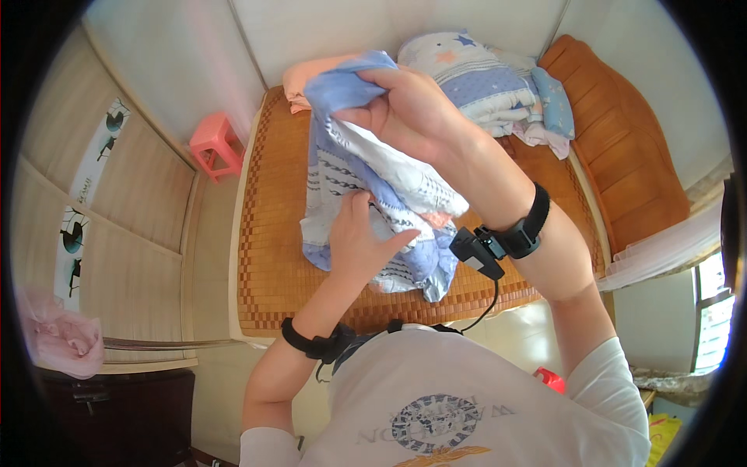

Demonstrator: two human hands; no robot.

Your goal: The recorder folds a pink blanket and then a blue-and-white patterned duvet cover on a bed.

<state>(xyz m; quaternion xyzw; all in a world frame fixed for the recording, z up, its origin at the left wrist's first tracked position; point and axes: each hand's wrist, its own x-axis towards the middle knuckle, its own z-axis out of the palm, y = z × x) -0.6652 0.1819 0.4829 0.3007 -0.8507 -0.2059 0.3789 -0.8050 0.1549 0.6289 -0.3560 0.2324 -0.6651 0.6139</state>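
Note:
A blue, white and grey patterned cloth point(341, 175), like bedding fabric, lies bunched on a woven bamboo mat point(274, 233) that covers a bed. My right hand point(402, 108) grips its plain blue edge and holds that part raised above the rest. From there a white fold slants down to the right, with a small peach patch near its lower end. My left hand point(365, 239) rests on the nearer part of the cloth, thumb spread away from the fingers. Its fingertips touch the fabric beside the folds.
Behind the cloth sits a folded peach textile point(297, 82). Star-patterned bedding point(461, 64) and a blue pillow point(551, 102) are piled by the wooden headboard point(618, 134). A pink plastic stool point(216, 143) stands left of the bed, near sliding wardrobe doors point(146, 169). A cable hangs from my right wrist strap point(528, 227).

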